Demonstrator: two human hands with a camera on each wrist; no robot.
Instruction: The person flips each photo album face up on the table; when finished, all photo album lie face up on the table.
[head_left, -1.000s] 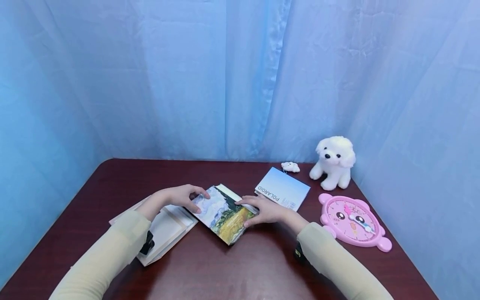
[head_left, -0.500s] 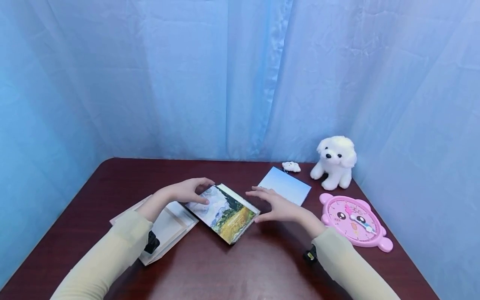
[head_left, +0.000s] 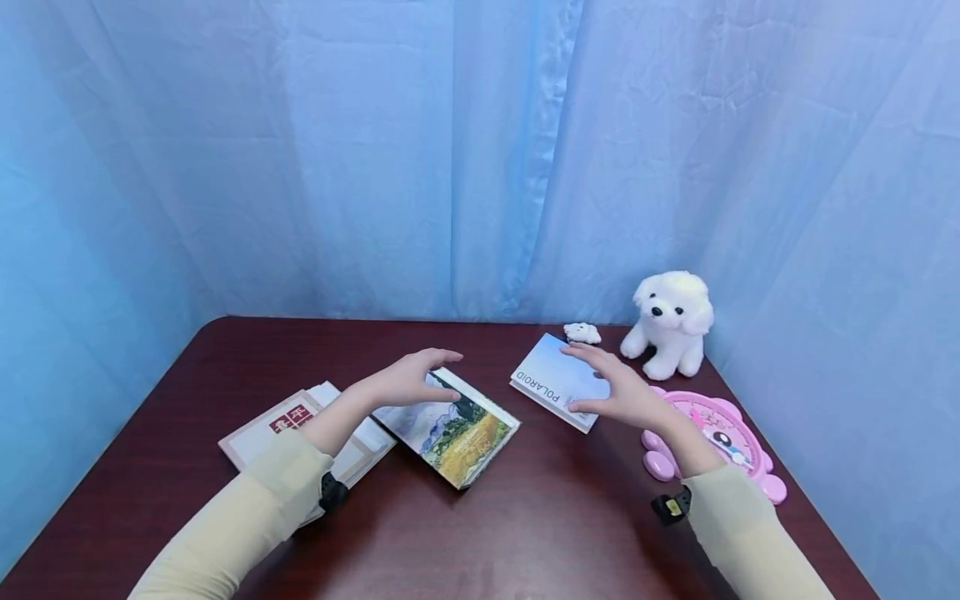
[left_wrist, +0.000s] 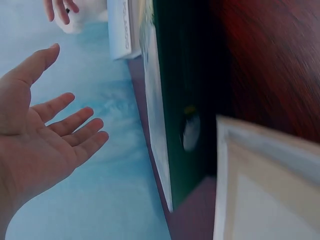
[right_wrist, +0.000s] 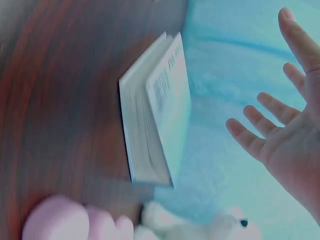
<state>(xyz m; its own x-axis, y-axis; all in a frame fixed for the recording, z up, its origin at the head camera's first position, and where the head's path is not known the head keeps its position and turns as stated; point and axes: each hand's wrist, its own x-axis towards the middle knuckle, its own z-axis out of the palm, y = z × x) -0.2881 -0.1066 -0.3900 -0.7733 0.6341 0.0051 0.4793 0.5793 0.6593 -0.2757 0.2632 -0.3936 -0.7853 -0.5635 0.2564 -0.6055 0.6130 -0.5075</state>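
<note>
My left hand (head_left: 408, 381) hovers over the upper left of a thick book (head_left: 468, 437) with a landscape painting on its cover. In the left wrist view its fingers are spread, and a gap parts them from the book's green spine (left_wrist: 185, 100). My right hand (head_left: 618, 387) is held above a blue-and-white book (head_left: 551, 379) marked POLAROID. The right wrist view shows those fingers spread as well, away from the book's cover (right_wrist: 172, 95). Neither hand holds anything. Both books lie on the table, apart from each other.
Pale books (head_left: 258, 429) lie at the left, partly under my left forearm. A pink toy clock (head_left: 731, 429) lies at the right, partly covered by my right arm. Behind it sits a white plush dog (head_left: 670, 321), with a small white trinket (head_left: 582, 333) beside it. Curtains enclose the table (head_left: 480, 542).
My right hand has left the painting-covered book and moved right, over the POLAROID book. My left hand has let go and lifted slightly right. The painting-covered book has shifted slightly.
</note>
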